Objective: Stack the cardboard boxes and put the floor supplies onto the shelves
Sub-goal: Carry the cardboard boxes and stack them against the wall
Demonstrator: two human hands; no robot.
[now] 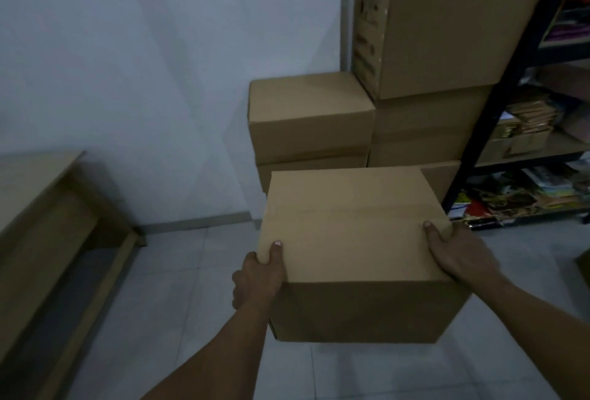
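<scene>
1. A closed cardboard box (pixel 351 227) is held in the air above the tiled floor (pixel 198 288), in the near middle of the scene. Its top face points up, with a seam running across it.
2. The left hand (pixel 258 278) has a closed grip on the box's near left corner. The thumb (pixel 276 252) lies flat on the top face and the fingers wrap down the left side.
3. The right hand (pixel 456 256) has its grip on the near right edge. Its thumb is on top and its palm is against the right side, with the other fingers hidden behind the box.
4. Just beyond the held box, a low stack (pixel 309 112) of shut boxes stands against the white wall (pixel 127 48).
5. A taller stack touches the right side of the low stack. Its large top box (pixel 447 25) sits slightly turned, one corner jutting over the low stack. Dark print on its left face is too blurred to read.
6. A black shelf unit (pixel 498 105) stands at the far right, its upright crossing in front of the taller stack. Its shelves hold mixed supplies (pixel 526 195), packets and papers too blurred to name.
7. A wooden table (pixel 32 182) stands at the left, well apart from the boxes.
</scene>
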